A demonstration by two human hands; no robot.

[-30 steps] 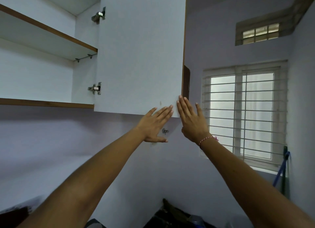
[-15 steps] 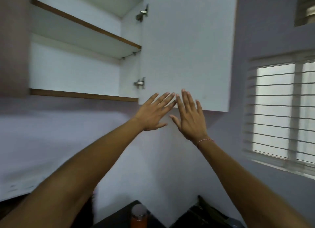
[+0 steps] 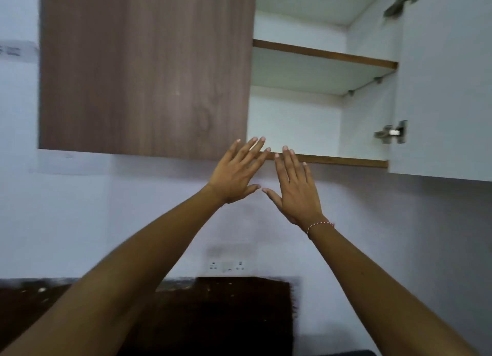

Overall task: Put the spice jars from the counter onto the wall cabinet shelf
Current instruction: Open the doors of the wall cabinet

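The wall cabinet stands with its right door (image 3: 447, 83) swung open and its left door (image 3: 143, 70) of dark wood grain closed. Inside are two bare white shelves: the upper shelf (image 3: 324, 55) and the bottom shelf (image 3: 332, 160). My left hand (image 3: 237, 173) and my right hand (image 3: 295, 187) are raised side by side just below the bottom shelf's front edge, fingers spread, holding nothing. No spice jar is in view.
A white socket plate (image 3: 229, 265) sits on the wall below the hands. A dark backsplash panel (image 3: 239, 310) and a strip of dark counter (image 3: 26, 297) run along the bottom. Metal hinges (image 3: 391, 134) stick out on the open door's inner side.
The view has swung left, so the open door now lies at the right edge and the closed door appears. Both hands have left the door and hover below the bottom shelf.
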